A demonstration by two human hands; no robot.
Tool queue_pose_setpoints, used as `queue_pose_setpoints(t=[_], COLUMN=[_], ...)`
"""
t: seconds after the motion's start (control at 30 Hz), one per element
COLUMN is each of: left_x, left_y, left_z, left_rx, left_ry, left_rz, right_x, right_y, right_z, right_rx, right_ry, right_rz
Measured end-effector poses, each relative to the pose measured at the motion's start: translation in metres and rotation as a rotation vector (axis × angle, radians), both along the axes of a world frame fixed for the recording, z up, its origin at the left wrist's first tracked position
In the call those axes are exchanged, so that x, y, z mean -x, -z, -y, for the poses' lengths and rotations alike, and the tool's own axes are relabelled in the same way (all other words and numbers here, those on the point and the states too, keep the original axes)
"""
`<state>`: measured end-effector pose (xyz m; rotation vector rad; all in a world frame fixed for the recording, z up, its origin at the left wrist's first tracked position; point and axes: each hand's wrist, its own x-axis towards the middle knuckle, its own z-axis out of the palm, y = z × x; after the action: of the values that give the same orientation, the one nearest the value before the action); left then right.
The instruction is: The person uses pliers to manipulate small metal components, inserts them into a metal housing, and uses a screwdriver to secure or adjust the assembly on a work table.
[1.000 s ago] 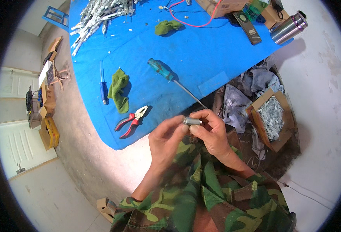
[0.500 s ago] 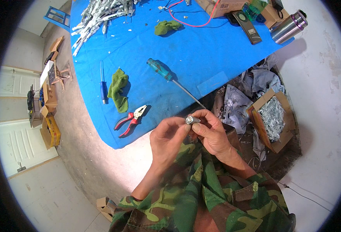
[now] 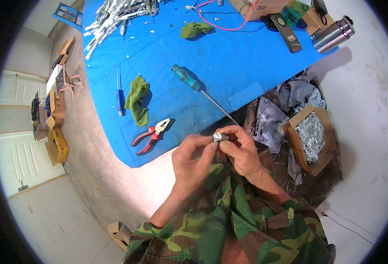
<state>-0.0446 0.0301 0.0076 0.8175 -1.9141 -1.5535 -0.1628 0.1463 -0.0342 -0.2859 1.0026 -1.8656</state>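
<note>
- Across the upper middle, a blue-covered table (image 3: pixel 158 57) is spread out.
- Beyond its right edge, a carton (image 3: pixel 300 115) is filled with silvery scraps (image 3: pixel 311 138).
- Left hand (image 3: pixel 193 158) and right hand (image 3: pixel 246 156), both nearly closed — metal pinched by each.
- Red-handled pliers (image 3: pixel 147 140) are seen on the table's near corner.
- Small metal piece (image 3: pixel 218 137) — held between fingertips, near the table's edge.

Nothing legible. Carton (image 3: pixel 266 5) on the table (image 3: pixel 163 57), far side: small print block, too small to read. Dark slab (image 3: pixel 284 30) near it: pale label (image 3: pixel 291 38), unreadable. Brown surface (image 3: pixel 278 172) below the open box (image 3: pixel 296 152) at right: faint pale marks, can't tell if lettering.
</note>
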Motion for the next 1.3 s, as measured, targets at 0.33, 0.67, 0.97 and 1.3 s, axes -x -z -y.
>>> queue_pose_setpoints(t=[0.33,0.67,0.97,1.3], left_x=[-0.002,-0.014,-0.111,-0.315], left_y=[0.001,-0.01,-0.002,0.154], left_z=[-0.001,0.025,0.118,0.187], left_rx=[-0.349,0.053,-0.108,-0.291], left_ry=[-0.108,0.101,-0.491,-0.9], left_rz=[-0.122,0.056,-0.06,0.138], right_x=[0.0,-0.008,0.009,0.073], right_y=[-0.003,0.0,-0.014,-0.003], right_z=[0.005,0.013,0.029,0.053], right_rx=[0.039,-0.151,-0.284,-0.414], right_ry=[-0.034,-0.167,-0.151,0.104], right_rz=[0.218,-0.051,-0.588,-1.091])
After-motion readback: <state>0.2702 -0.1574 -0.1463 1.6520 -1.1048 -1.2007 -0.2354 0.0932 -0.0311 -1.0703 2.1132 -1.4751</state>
